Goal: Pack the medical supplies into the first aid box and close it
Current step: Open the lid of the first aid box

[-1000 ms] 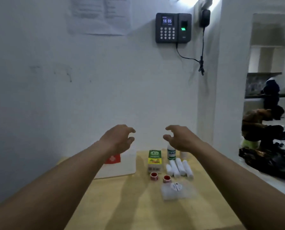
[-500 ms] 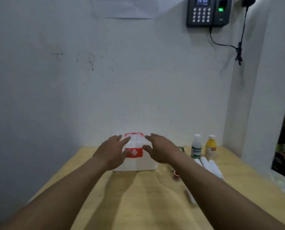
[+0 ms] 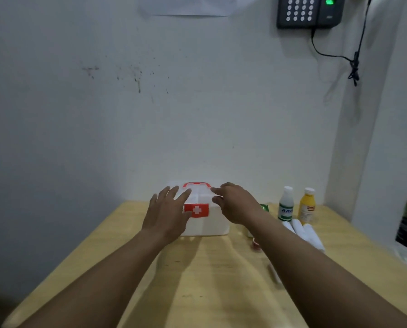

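A white first aid box [image 3: 212, 221] with a red cross label and a red handle stands shut at the back of the wooden table [image 3: 197, 280]. My left hand [image 3: 167, 211] reaches its left side with straight fingers on the lid's edge. My right hand [image 3: 235, 202] hovers at the lid's right side, fingers loosely bent, holding nothing. Right of the box stand a white bottle [image 3: 285, 204] and a yellow bottle [image 3: 307, 205], with white bandage rolls [image 3: 304, 233] lying in front of them. My right arm hides part of a green carton [image 3: 264, 207] and a small red tape roll [image 3: 256, 243].
The table stands against a white wall, with another wall close on the right. A keypad device [image 3: 310, 11] with a hanging black cable [image 3: 354, 65] is mounted high on the wall. A clear plastic piece [image 3: 274, 272] lies by my right forearm.
The view has tilted down and swung left since a second ago. Both hands dropped from mid-air onto the box and now sit a little wider apart at its lid.
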`<control>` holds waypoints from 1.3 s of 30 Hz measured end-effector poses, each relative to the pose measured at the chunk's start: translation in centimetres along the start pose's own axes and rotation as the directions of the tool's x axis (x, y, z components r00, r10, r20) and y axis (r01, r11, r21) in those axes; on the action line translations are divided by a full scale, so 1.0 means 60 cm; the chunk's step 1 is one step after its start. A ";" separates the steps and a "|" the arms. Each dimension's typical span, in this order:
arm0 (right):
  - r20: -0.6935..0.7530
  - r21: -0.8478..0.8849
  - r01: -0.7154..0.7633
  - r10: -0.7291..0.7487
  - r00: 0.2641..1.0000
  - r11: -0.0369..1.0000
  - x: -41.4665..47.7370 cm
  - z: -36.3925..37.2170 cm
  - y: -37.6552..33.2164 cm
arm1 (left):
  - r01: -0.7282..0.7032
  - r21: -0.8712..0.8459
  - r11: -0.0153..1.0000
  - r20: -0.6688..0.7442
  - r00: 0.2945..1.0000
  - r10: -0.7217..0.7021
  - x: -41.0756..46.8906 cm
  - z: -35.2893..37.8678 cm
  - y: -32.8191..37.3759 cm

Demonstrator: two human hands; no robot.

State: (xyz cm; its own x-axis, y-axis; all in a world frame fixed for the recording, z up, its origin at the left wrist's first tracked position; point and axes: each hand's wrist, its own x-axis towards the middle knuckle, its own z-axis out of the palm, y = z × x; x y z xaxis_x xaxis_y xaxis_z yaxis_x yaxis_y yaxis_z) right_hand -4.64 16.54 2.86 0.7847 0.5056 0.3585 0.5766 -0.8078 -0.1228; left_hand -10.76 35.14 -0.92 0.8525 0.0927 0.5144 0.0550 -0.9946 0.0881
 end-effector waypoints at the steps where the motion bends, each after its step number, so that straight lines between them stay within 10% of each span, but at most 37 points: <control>1: 0.004 0.005 -0.003 0.003 1.000 1.000 0.002 0.001 0.000 | 0.007 -0.007 1.000 -0.034 0.999 -0.007 -0.005 0.003 0.002; 7: -0.003 -0.018 0.010 -0.010 1.000 1.000 0.005 0.008 0.003 | 0.051 -0.050 0.997 -0.251 0.966 -0.062 -0.026 0.009 0.022; 10: -0.014 -0.005 0.005 -0.006 1.000 1.000 0.003 0.011 0.003 | 0.234 -0.263 0.936 -0.146 0.949 -0.278 -0.032 0.007 0.047; 12: -0.022 0.013 0.004 -0.003 1.000 1.000 0.002 0.012 0.004 | 0.492 -0.465 0.736 0.124 0.859 -0.496 -0.029 0.014 0.059; 16: -0.029 0.030 0.000 0.001 1.000 1.000 -0.001 0.013 0.003 | 0.661 -0.749 -0.041 0.573 0.615 -0.541 -0.017 0.021 0.073; 22: 0.004 0.004 0.012 -0.012 1.000 1.000 -0.001 0.009 0.005 | 0.551 -0.693 -0.465 0.721 0.544 -0.430 -0.013 0.014 0.092; 34: 0.013 0.027 -0.016 0.015 1.000 1.000 0.006 0.015 0.009 | 0.443 -0.743 -0.501 0.666 0.559 -0.494 -0.008 0.016 0.104; 39: 0.009 0.047 -0.027 0.026 1.000 0.999 0.007 0.016 0.009 | 0.517 -0.836 -0.184 0.504 0.592 -0.628 -0.001 -0.009 0.102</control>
State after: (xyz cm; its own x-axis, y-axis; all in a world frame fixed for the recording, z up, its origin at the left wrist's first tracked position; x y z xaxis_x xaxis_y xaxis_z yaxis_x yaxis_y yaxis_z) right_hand -3.80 16.62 2.06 0.8017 0.4870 0.3465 0.5654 -0.8059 -0.1756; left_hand -10.73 29.07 0.03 0.7324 0.6564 -0.1807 -0.0044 0.2700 0.9628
